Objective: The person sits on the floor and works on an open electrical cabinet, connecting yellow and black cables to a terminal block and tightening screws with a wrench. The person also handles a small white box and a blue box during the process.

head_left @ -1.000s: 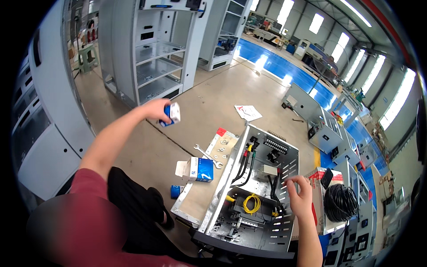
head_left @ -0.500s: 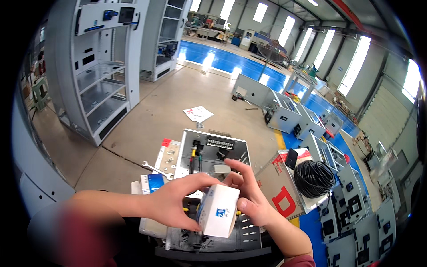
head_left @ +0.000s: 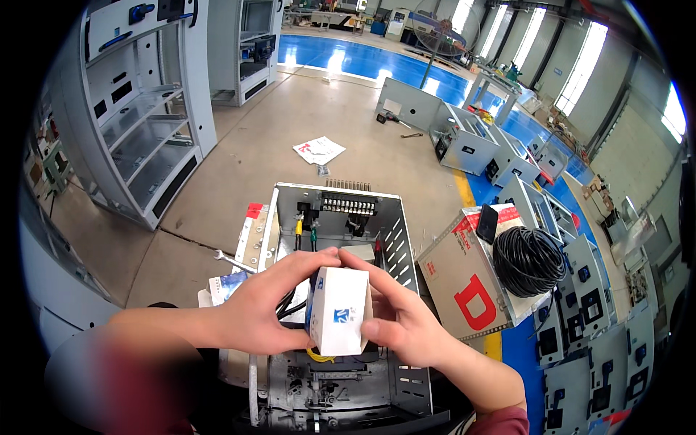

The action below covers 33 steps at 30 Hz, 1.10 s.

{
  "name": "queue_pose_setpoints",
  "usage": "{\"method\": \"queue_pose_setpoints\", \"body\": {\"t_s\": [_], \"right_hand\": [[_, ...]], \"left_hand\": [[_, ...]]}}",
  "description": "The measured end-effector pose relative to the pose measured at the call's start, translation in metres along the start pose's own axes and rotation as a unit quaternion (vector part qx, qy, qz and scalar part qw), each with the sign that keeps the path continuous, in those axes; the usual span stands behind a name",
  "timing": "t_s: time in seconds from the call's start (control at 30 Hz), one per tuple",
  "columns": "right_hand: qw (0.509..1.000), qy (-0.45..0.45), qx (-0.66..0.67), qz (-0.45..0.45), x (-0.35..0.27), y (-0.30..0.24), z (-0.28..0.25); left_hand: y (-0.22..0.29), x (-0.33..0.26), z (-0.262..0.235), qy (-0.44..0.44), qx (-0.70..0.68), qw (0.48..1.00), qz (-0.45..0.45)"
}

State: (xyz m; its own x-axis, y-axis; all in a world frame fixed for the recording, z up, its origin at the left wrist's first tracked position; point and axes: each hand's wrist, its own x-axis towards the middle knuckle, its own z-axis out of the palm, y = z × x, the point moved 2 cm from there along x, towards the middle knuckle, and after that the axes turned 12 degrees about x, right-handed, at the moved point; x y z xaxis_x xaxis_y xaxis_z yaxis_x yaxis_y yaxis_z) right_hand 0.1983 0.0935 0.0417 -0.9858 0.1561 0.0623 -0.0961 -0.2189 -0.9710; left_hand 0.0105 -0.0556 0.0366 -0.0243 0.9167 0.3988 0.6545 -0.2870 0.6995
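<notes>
A small white cardboard box (head_left: 339,308) with a blue mark is held between both hands. My left hand (head_left: 272,304) grips its left side, thumb low and fingers across the far edge. From the right, my right hand (head_left: 399,315) closes on it, its thumb pressed against the side. Below the hands sits an open grey metal enclosure (head_left: 397,239) with slotted side walls. Inside it are a terminal strip (head_left: 349,204), a yellow cable end (head_left: 299,230), a green one (head_left: 314,238) and dark wires. The hands hide the enclosure's middle.
Left of the enclosure lie a wrench (head_left: 230,259) and a blue-and-white box (head_left: 226,287). To the right, a large carton (head_left: 453,279) carries a black cable coil (head_left: 528,262) and a phone (head_left: 487,223). Tall grey cabinets (head_left: 185,80) stand at the left; more metal enclosures (head_left: 470,145) line the right.
My right fingers, raised before, now bend over the box's far edge beside the left ones. The box has tilted and shifted slightly left and up. The whole view has shifted.
</notes>
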Motion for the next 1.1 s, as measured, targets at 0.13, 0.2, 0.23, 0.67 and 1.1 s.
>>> {"method": "queue_pose_setpoints", "body": {"t_s": [0.13, 0.2, 0.23, 0.67, 1.1], "right_hand": [[0.99, 0.036, -0.13, -0.035, 0.006, 0.0, 0.0], [0.966, 0.059, -0.251, -0.022, 0.004, -0.003, 0.0], [0.944, 0.073, -0.321, -0.008, 0.002, -0.009, 0.004], [0.989, 0.001, -0.142, 0.034, 0.001, -0.008, 0.022], [0.88, 0.059, -0.411, -0.229, 0.01, -0.012, 0.025]], "left_hand": [[-0.008, -0.003, -0.001, -0.009, -0.027, 0.999, -0.036], [-0.007, -0.002, -0.001, 0.002, -0.008, 0.999, -0.035], [-0.007, -0.001, 0.0, 0.006, 0.001, 0.999, -0.034], [-0.007, -0.005, 0.001, -0.017, -0.109, 0.994, -0.015], [-0.023, -0.002, 0.0, -0.011, -0.196, 0.98, 0.03]]}}
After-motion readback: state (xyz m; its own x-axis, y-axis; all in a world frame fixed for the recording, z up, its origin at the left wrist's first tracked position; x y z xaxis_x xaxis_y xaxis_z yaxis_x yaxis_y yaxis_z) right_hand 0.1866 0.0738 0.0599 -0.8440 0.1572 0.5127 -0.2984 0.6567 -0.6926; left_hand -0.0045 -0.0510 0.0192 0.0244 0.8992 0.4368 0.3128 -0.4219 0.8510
